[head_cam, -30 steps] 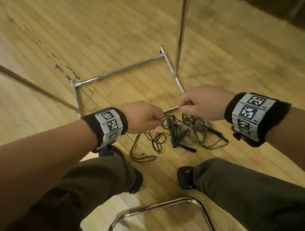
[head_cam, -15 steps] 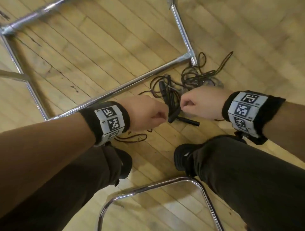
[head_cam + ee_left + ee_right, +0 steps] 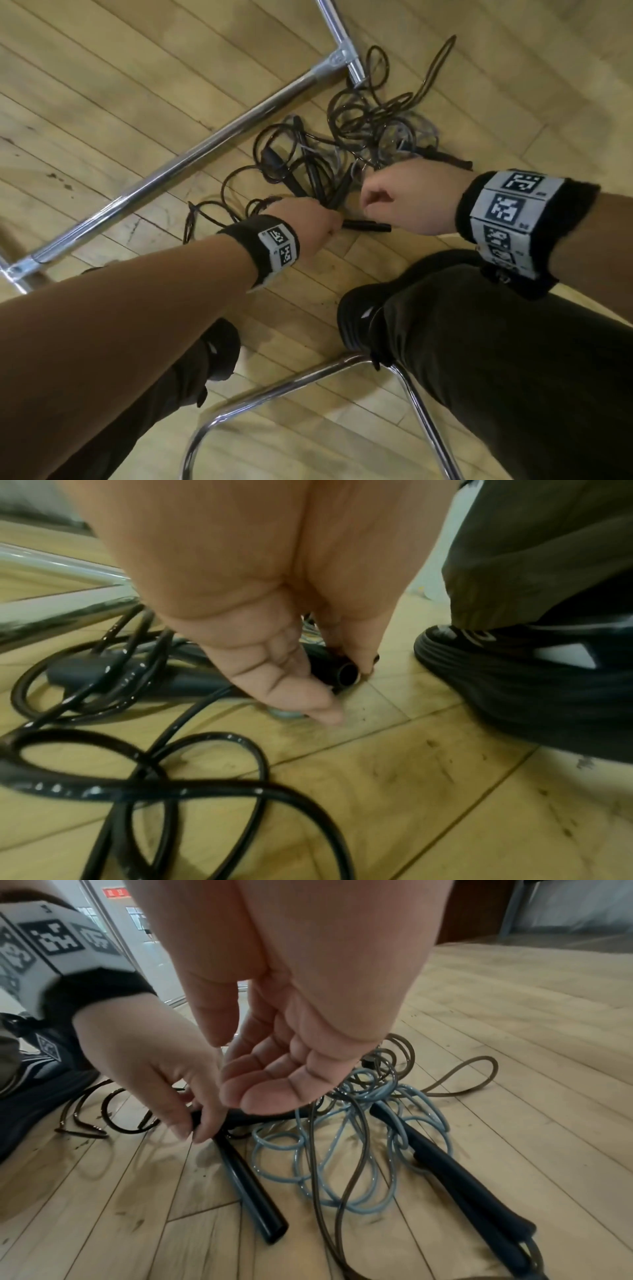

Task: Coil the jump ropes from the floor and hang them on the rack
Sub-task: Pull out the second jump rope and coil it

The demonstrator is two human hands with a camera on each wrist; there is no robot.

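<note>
A tangle of jump ropes lies on the wooden floor: black cord (image 3: 274, 164), pale blue cord (image 3: 342, 1150) and a brownish cord (image 3: 438, 61), with several black handles. My left hand (image 3: 337, 222) is down at the floor and pinches one end of a black handle (image 3: 250, 1185) between thumb and fingers; the left wrist view shows that handle (image 3: 342, 669) in the fingertips. My right hand (image 3: 260, 1085) hovers just above the blue cord with fingers loosely curled, holding nothing. Two more dark handles (image 3: 462, 1172) lie to its right.
The rack's chrome base bar (image 3: 191, 157) runs diagonally right behind the pile, with a corner joint (image 3: 342, 61) touching the cords. A bent chrome tube (image 3: 274, 387) lies between my legs. My black shoes (image 3: 359, 318) stand close to the ropes.
I have bent lower over the pile. My left hand has dropped to the floor and taken hold of a black handle; my right hand has come down over the blue cord.
</note>
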